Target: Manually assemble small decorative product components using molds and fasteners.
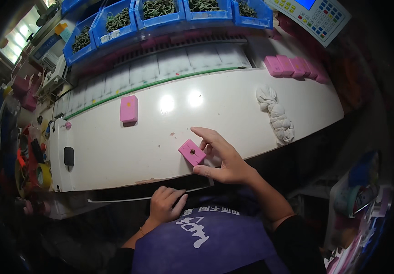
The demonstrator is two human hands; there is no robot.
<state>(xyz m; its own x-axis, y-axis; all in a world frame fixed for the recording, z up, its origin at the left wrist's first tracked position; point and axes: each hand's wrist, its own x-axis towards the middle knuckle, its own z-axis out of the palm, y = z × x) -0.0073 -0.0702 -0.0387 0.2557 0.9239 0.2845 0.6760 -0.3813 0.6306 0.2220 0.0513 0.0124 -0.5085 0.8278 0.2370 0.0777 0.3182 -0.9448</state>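
Pink block (pixel 191 157) with a dark hole and slits sits on the worktop (pixel 224 102) near its front edge, about midway along; its right side runs up against the right hand (pixel 224 160), so exact contact is hard to make out. Left hand (pixel 164 203): palm side hidden, just off the front edge by a thin white strip (pixel 133 199). Blue bins (pixel 164 21) of dark green ring-like pieces, beyond the back edge, cut off at top; so is the control panel (pixel 322 22) past the right back corner. Left-side clutter too dark and bent to sort. Second pink block (pixel 129 109) left of middle, near the green strip (pixel 160 84) along the back edge. Row of pink blocks (pixel 292 67) at the right back corner; twisted white cloth (pixel 276 116) toward the right end, reaching near the front edge. Way between the hand block and second block unobstructed. Right fingers: thumb and index spread wide, block at their opening, others curled beside it. Left fingers: loosely bent, can't tell if gripping anything.
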